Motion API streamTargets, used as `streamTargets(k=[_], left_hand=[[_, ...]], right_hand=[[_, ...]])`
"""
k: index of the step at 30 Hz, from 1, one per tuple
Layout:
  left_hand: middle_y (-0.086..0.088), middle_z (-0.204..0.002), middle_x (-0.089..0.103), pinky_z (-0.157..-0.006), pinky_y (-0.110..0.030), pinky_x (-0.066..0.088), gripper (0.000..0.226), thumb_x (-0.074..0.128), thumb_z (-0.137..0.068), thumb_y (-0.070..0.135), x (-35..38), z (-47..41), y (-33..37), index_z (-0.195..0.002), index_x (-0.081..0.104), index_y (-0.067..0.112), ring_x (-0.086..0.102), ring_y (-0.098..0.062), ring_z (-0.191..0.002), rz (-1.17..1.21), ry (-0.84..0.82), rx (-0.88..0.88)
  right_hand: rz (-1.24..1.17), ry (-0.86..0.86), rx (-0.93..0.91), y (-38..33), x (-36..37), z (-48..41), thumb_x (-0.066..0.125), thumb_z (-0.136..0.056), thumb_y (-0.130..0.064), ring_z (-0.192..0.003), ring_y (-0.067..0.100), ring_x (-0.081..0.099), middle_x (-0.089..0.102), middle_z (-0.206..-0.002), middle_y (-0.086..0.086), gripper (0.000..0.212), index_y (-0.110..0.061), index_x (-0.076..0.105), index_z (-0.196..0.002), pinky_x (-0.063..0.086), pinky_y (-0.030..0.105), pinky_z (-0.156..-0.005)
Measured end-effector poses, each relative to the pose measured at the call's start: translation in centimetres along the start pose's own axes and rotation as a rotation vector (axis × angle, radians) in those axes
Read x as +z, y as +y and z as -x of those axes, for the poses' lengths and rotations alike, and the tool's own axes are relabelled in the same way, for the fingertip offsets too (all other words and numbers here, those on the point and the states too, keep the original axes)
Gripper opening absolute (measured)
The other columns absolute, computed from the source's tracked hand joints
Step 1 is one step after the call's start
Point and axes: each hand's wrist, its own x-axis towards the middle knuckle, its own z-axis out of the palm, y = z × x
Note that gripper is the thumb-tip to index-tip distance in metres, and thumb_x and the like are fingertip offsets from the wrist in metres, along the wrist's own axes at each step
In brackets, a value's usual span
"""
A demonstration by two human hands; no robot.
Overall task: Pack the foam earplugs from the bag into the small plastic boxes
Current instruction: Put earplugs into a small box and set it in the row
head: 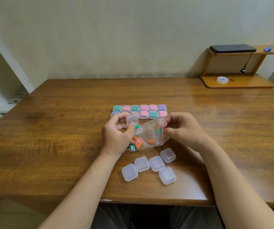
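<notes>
While the left grip [116, 134] clasps box [132, 120] and earplug [137, 126], the right grip [182, 129] pinches the bag [150, 132].

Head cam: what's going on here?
A person is packing foam earplugs at a wooden table. The left hand holds an open clear box, with a green earplug at its fingertips. The right hand pinches the mouth of the zip bag, which holds orange and green earplugs. Two rows of filled boxes sit behind the hands, and five empty boxes lie nearer the person.
</notes>
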Motion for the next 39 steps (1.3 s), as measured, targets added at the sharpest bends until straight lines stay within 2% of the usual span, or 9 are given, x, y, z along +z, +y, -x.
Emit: streamTargets(k=[7, 10, 16, 20, 24, 28, 32, 36, 39], left_hand=[[0.0, -0.103, 0.072, -0.042, -0.025, 0.054, 0.027, 0.074, -0.087, 0.003, -0.1, 0.1, 0.6, -0.11, 0.064, 0.012, 0.075, -0.018, -0.066, 0.02, 0.007, 0.006], [0.0, -0.105, 0.071, -0.043, -0.024, 0.054, 0.028, 0.075, -0.086, 0.004, -0.1, 0.1, 0.9, -0.111, 0.064, 0.012, 0.076, -0.017, -0.072, 0.028, 0.017, 0.011], [0.0, -0.101, 0.071, -0.045, -0.02, 0.053, 0.026, 0.074, -0.086, 0.0, -0.4, 0.0, 1.1, -0.109, 0.064, 0.01, 0.074, -0.014, -0.069, 0.043, 0.04, 0.017], [0.003, -0.1, 0.07, -0.056, -0.019, 0.057, 0.028, 0.075, -0.083, -0.004, -0.4, -0.1, 1.1, -0.107, 0.065, 0.008, 0.073, -0.003, -0.076, 0.043, 0.061, 0.042], [0.003, -0.1, 0.07, -0.068, -0.026, 0.061, 0.029, 0.073, -0.082, -0.008, -0.3, -0.6, 1.5, -0.106, 0.066, 0.006, 0.07, 0.002, -0.076, 0.084, 0.041, 0.038], [-0.01, -0.108, 0.072, -0.079, -0.035, 0.063, 0.035, 0.077, -0.081, -0.003, 0.4, -1.0, 1.8, -0.115, 0.067, 0.002, 0.073, -0.015, -0.089, 0.117, -0.009, 0.011], [-0.011, -0.103, 0.074, -0.083, -0.044, 0.062, 0.032, 0.081, -0.078, 0.002, 0.8, -1.2, 2.3, -0.108, 0.069, 0.006, 0.074, -0.021, -0.092, 0.185, -0.037, -0.039], [-0.011, -0.1, 0.076, -0.081, -0.056, 0.061, 0.028, 0.081, -0.08, 0.001, 0.8, -1.7, 2.3, -0.106, 0.071, 0.006, 0.075, -0.027, -0.093, 0.234, -0.079, -0.116], [-0.009, -0.099, 0.077, -0.082, -0.053, 0.062, 0.028, 0.082, -0.081, 0.004, 0.7, -2.1, 2.6, -0.107, 0.071, 0.008, 0.075, -0.024, -0.093, 0.25, -0.095, -0.166]], right_hand=[[0.007, 0.036, 0.005, -0.2, 0.4, 0.2, 0.063, -0.078, 0.016, -0.076, 0.021, 0.071, 0.07, -0.087, 0.017, 0.018, -0.002, 0.066, -0.08, 0.061, 0.044, -0.075], [0.033, 0.05, 0.024, -0.4, 0.3, 0.1, 0.063, -0.077, 0.014, -0.08, 0.025, 0.072, 0.069, -0.087, 0.014, 0.02, -0.006, 0.067, -0.078, 0.062, 0.043, -0.074], [0.043, 0.091, -0.008, -1.2, 0.2, 0.1, 0.059, -0.077, 0.016, -0.078, 0.027, 0.068, 0.067, -0.086, 0.014, 0.021, -0.003, 0.067, -0.077, 0.062, 0.04, -0.068], [0.064, 0.125, -0.034, -1.6, -0.2, 0.0, 0.06, -0.077, 0.014, -0.075, 0.025, 0.068, 0.067, -0.084, 0.015, 0.019, -0.004, 0.066, -0.079, 0.06, 0.035, -0.062], [0.091, 0.135, -0.136, -2.5, -1.0, -0.1, 0.065, -0.075, 0.011, -0.067, 0.024, 0.061, 0.067, -0.081, 0.016, 0.018, -0.007, 0.065, -0.08, 0.053, 0.034, -0.06], [0.091, 0.122, -0.222, -3.5, -1.4, -0.3, 0.067, -0.076, 0.008, -0.079, 0.029, 0.065, 0.067, -0.084, 0.011, 0.02, -0.011, 0.064, -0.083, 0.056, 0.038, -0.066], [0.089, 0.093, -0.292, -4.0, -0.9, -0.9, 0.068, -0.077, 0.009, -0.08, 0.026, 0.068, 0.066, -0.087, 0.007, 0.027, -0.016, 0.062, -0.083, 0.058, 0.04, -0.067], [0.206, 0.043, -0.318, -3.9, 0.1, -1.7, 0.07, -0.081, -0.001, -0.081, 0.014, 0.068, 0.062, -0.088, -0.008, 0.025, -0.023, 0.061, -0.088, 0.054, 0.025, -0.057], [0.315, 0.022, -0.353, -3.9, 0.6, -2.4, 0.071, -0.082, -0.004, -0.082, 0.007, 0.065, 0.062, -0.09, -0.011, 0.029, -0.028, 0.058, -0.091, 0.045, 0.014, -0.059]])
